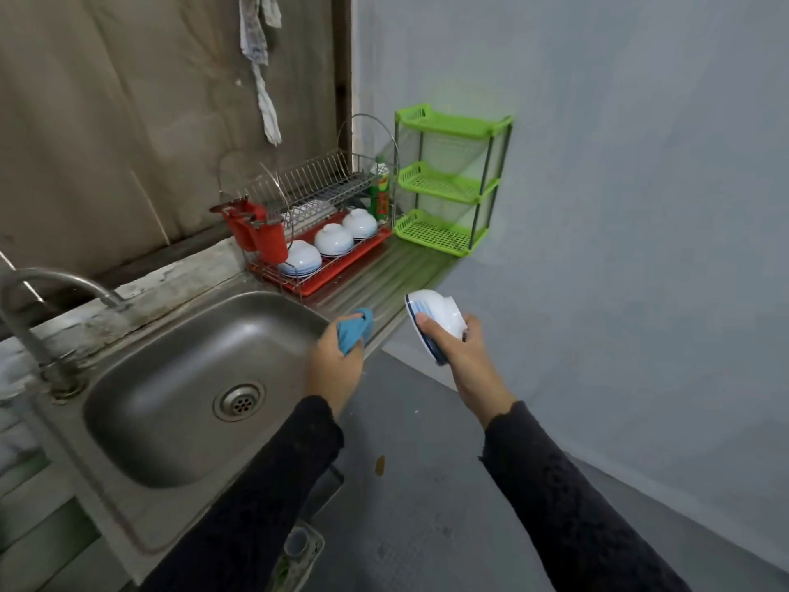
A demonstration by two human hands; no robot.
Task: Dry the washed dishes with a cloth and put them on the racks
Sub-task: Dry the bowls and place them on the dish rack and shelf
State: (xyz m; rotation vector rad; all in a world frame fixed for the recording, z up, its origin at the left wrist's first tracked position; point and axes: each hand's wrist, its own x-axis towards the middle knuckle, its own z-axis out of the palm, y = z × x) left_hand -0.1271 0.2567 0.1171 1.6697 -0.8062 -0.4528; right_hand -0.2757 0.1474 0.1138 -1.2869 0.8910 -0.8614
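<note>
- My left hand (337,361) is curled tight round a blue cloth (352,331), which bunches out past the fingers; the hand hangs over the right edge of the sink (192,378)
- My right hand (463,356) grips a white bowl (435,318) with a blue rim, thumb laid across the rim and fingers wrapped round the outside
- The bowl is tipped on its side, mouth turned towards the left hand; the hands are near each other but apart, and the cloth is not touching the bowl
- Beyond the left hand the wire rack (316,194) stands on the drainboard (384,275), with three bowls (334,240) upside down in a row on its lower tier (a red holder (260,232) hangs at its left end)
- Beyond the right hand, against the wall, stands the green rack (448,185), just beside the wire one
</note>
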